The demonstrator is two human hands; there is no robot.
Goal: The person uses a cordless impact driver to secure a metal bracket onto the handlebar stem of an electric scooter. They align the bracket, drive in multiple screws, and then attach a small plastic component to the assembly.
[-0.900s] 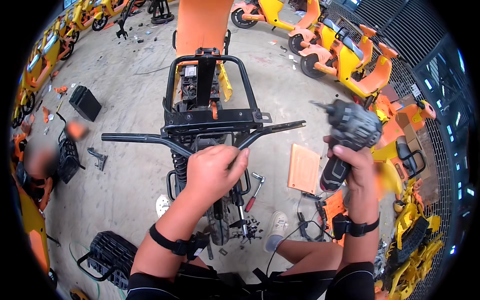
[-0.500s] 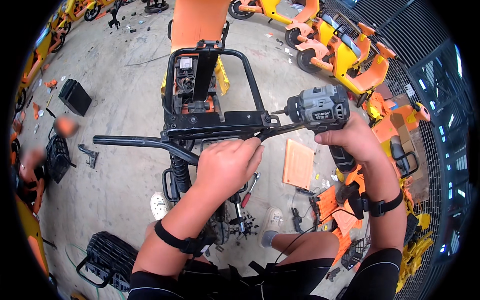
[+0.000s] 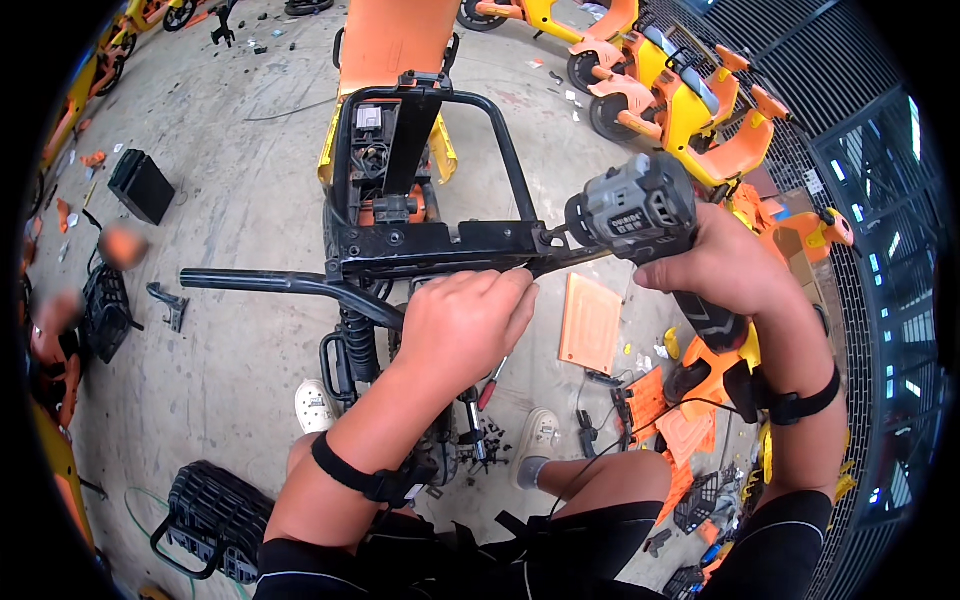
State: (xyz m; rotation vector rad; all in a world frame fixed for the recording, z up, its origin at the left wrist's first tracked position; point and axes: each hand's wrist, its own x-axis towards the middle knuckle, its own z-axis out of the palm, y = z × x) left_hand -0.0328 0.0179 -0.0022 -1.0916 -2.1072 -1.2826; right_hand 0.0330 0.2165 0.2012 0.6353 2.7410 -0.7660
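Note:
My right hand (image 3: 725, 265) grips a grey and black cordless drill (image 3: 640, 205) by its handle. The drill's nose points left, its tip at the right end of the black metal frame (image 3: 440, 245), by a small bolt-like part; exact contact is hard to make out. Just below that frame, my left hand (image 3: 465, 325) is closed over the black handlebar (image 3: 260, 281), whose bare left end sticks out. The handlebar and frame belong to a partly stripped scooter with an orange body panel (image 3: 395, 45) and exposed wiring. Below them hangs a black coil spring (image 3: 358, 345).
An orange square panel (image 3: 590, 322) lies right of the scooter, near a red-handled tool (image 3: 487, 392) and loose orange parts. Yellow and orange scooters (image 3: 690, 110) stand at upper right. On the left are a black box (image 3: 142, 186) and a black basket (image 3: 215, 520).
The drill has tilted, its nose moving down and left toward the frame's right end. My right forearm has swung outward to the right. My left hand stays on the handlebar.

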